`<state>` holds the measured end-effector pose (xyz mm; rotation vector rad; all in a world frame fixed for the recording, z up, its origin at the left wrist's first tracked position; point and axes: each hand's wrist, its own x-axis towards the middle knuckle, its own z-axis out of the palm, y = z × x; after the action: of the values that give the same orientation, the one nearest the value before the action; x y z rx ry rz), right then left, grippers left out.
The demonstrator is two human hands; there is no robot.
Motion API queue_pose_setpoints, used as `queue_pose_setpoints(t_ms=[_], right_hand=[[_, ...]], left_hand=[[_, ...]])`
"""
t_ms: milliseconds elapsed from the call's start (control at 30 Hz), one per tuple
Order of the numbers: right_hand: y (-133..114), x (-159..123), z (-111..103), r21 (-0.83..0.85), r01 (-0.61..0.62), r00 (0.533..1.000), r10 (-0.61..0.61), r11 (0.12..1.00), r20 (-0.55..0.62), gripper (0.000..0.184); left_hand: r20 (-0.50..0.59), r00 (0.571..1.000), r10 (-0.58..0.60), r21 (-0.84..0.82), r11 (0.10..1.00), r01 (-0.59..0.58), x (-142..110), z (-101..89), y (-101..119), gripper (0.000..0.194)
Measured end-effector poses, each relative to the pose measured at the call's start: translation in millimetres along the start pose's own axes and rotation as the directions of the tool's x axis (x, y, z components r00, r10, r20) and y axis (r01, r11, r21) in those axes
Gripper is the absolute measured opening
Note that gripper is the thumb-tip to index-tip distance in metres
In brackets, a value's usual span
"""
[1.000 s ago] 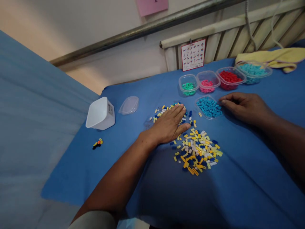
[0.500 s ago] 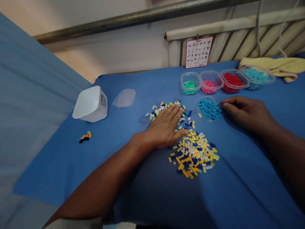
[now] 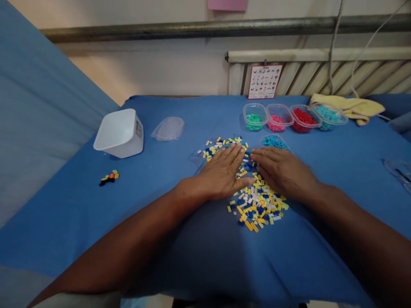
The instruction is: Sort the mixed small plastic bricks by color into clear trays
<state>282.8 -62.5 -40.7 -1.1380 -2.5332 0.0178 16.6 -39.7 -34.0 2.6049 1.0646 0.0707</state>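
L hand (image 3: 223,177) palm down, fingers unclenched & stretched fwd, thumb out to the side, covering part of the mixed bricks; what's under the palm, can't tell. R hand (image 3: 284,173) opp. it, fingers straight & tog., also unclenched, tips near the L fingers w/ a small gap; underside hidden.

Now the bricks: yellow, white & dk blue, approx. mid-counter (image 3: 154,171) L to R. Far heap (image 3: 212,150) pokes out past the L fingertips, toward the back edge; near heap (image 3: 257,209) spreads below both hands, closer to the front edge, w/ loose bricks linking the two.

Just beyond the R hand, a tub of blue bricks (image 3: 273,141), partly hidden by it. Behind that, a row of clear tubs nr the back edge, L to R: green bricks (image 3: 254,122), pink bricks (image 3: 276,123), red bricks (image 3: 303,117), lt blue bricks (image 3: 328,114). Yellow cloth (image 3: 356,107) right behind the last tub, toward the back R corner.

Over on the L: white box (image 3: 128,144) nr the L edge, its mouth tilted toward us; clear lid (image 3: 168,129) flat beside it, toward the back edge; small yellow, orange & black cluster (image 3: 109,177) on the box's front-edge side. Picture chart (image 3: 265,81) up against the radiator (image 3: 308,56), past the back edge.
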Motion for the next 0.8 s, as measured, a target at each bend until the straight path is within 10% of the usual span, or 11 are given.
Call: queue_pose_setpoints(t_ms=[233,500,800], right_hand=[[-9,8,8,-0.086,0.005,0.995,0.004,0.996,0.101,0.051],[-24,4,-12,-0.016,-0.059,0.992,0.061,0.998,0.107,0.027],[-44,3,-5,-0.173,-0.119,0.978,0.146,0.978,0.150,0.030]], left_hand=[[-0.244,0.968,0.052,0.101,0.995,-0.028,-10,-19.3,15,0.090],[-0.230,0.932,0.280,0.141,0.957,-0.253,-27,-6.9,19,0.049],[-0.243,0.946,0.217,-0.143,0.956,-0.256,3,-4.2,-12,0.082]])
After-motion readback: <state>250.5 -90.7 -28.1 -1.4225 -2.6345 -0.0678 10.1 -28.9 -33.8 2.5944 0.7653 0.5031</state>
